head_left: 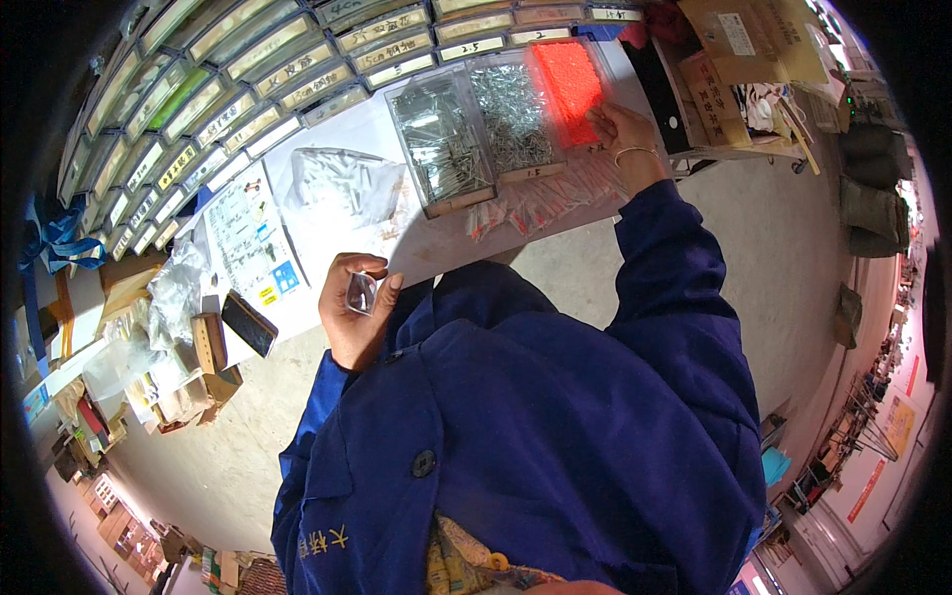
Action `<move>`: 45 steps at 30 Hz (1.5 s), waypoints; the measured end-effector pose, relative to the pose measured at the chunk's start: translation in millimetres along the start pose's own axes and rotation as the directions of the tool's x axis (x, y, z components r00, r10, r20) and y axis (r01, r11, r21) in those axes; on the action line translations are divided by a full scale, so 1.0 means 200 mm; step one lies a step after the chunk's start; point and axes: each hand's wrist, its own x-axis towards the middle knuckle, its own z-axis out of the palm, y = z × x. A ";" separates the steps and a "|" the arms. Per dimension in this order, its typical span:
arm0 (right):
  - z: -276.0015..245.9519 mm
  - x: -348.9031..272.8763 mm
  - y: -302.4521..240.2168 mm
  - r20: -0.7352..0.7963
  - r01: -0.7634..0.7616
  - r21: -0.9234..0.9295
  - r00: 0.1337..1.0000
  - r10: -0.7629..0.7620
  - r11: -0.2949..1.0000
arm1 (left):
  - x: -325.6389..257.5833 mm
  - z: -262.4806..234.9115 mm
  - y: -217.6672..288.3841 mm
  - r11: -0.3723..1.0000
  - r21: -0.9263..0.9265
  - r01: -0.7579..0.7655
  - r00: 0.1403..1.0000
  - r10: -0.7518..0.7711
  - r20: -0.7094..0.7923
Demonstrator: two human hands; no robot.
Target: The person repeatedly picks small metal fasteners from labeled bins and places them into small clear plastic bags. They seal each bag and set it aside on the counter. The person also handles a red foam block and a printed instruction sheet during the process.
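My left hand is curled round a small clear plastic bag, whose mouth gapes upward between thumb and fingers. At the far right of the table, my right hand reaches to the near right edge of a bin of small red pieces. Its fingers are bent together, and what they pinch is too small to make out. Left of the red pieces stand a clear bin of short metal pins and another of longer metal pins. Several small filled bags with red bits lie in a row along the front edge.
Labelled drawers rise behind the table. A large clear bag with pale contents, a printed sheet and a phone lie to the left. A wooden block is beside the phone. Cardboard boxes stand at far right.
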 end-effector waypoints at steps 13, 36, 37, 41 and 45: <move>0.27 -0.42 -0.12 0.480 -0.314 0.346 0.869 0.121 0.884 | -0.01 -0.01 0.00 1.000 0.001 0.022 1.000 -0.022 0.004; 0.78 -1.39 -0.14 0.810 -0.441 -0.273 0.375 0.451 0.855 | 0.05 0.00 -0.07 0.951 0.207 -0.228 0.966 0.248 -0.074; 0.81 -1.43 -0.13 0.801 -0.464 -0.297 0.354 0.482 0.835 | 0.05 0.00 -0.06 0.958 0.203 -0.203 0.970 0.225 -0.092; 0.93 -1.53 -0.12 0.755 -0.467 -0.400 0.320 0.573 0.788 | 0.04 0.01 -0.07 0.958 0.215 -0.191 0.963 0.226 -0.149; 1.02 -1.60 -0.12 0.682 -0.421 -0.510 0.334 0.651 0.750 | 0.04 0.00 -0.09 0.938 0.274 -0.212 0.950 0.263 -0.165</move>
